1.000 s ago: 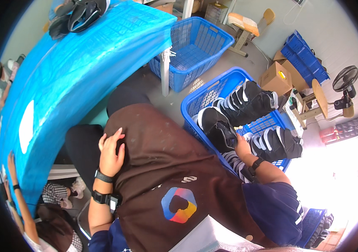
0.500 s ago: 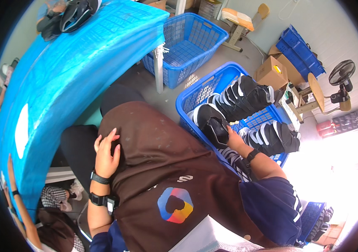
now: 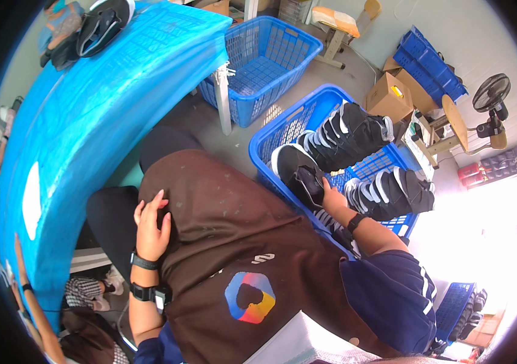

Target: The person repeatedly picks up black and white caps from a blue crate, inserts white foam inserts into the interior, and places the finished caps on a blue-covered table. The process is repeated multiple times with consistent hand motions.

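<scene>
My right hand (image 3: 333, 201) is closed on a black shoe (image 3: 293, 167) with a white sole edge, at the near left side of a blue plastic basket (image 3: 257, 164). Its fingertips are partly hidden by the shoe. Inside the basket lie a row of nested black-and-white shoes (image 3: 348, 136) at the far side and another shoe row (image 3: 390, 195) at the right. More shoes show under my right wrist. My left hand (image 3: 152, 233) rests on the brown apron (image 3: 210, 188) over my thigh, fingers apart and holding nothing.
A blue-covered table (image 3: 98, 103) stands at the left, where a co-worker's hand is beside a dark shoe (image 3: 106, 29). Another person's arm (image 3: 37, 309) reaches in at lower left. Beyond are a second blue basket (image 3: 258, 91), cardboard boxes (image 3: 387, 97) and a fan (image 3: 492, 94).
The whole view has shifted slightly. My right hand keeps its hold on the shoe, which stays at the basket's left side. A co-worker's hand has moved lower beside the dark shoe on the table.
</scene>
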Motion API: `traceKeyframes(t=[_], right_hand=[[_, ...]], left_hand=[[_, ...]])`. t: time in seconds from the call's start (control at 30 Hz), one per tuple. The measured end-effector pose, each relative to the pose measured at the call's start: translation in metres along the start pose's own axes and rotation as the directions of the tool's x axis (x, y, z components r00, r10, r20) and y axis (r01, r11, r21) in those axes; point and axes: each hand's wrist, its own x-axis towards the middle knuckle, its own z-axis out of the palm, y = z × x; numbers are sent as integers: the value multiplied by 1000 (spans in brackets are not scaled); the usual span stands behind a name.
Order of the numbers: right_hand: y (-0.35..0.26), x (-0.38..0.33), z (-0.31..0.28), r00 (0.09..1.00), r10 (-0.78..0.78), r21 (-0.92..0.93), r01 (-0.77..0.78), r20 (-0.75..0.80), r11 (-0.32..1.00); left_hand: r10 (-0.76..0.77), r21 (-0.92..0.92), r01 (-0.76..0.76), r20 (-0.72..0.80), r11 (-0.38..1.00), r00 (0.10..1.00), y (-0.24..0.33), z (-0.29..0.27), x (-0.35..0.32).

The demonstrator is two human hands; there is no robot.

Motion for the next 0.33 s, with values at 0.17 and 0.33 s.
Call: traceKeyframes(t=[0.17, 0.33], right_hand=[[-10, 43, -13, 998, -3, 172, -9, 71, 985], [-21, 40, 12, 999, 50, 15, -50, -5, 999]], left_hand=[[-5, -9, 5, 11, 1000, 1000, -2, 0, 0], [-10, -35, 11, 15, 999, 1000, -2, -4, -3]])
